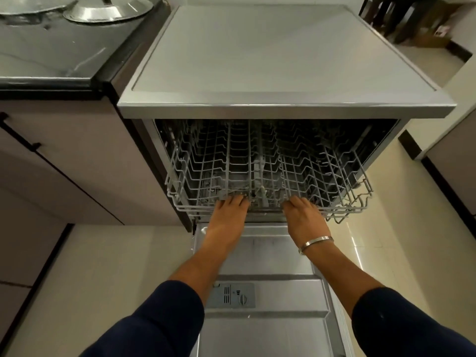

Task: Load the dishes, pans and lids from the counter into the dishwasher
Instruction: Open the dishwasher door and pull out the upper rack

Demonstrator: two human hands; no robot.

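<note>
- One dishwasher (283, 60) stands beside the dark worktop (51, 55), its door (270, 331) folded down flat toward the person.
- One wire rack (270, 171) sticks partly out of the dishwasher over the door; no dishes show in it, only rows of upright prongs.
- Two hands are at the rack's front rail. The left hand (229, 210) and the right hand (301, 212) each lie on the rail with fingers bent over the wire, well apart, either side of the rack's middle; the fingertips are hidden among the wires, so the grip looks like a hold on the rail, though how tight it is cannot be told.
- One metal bangle (315, 243) sits on the right wrist; both arms wear dark sleeves.
- Two steel lids or dishes (108, 10) lie at the far left of the worktop, cut off by the frame edge; which they are is unclear.
- One detergent compartment (231, 296) with a round knob is set in the door's inner face.
</note>
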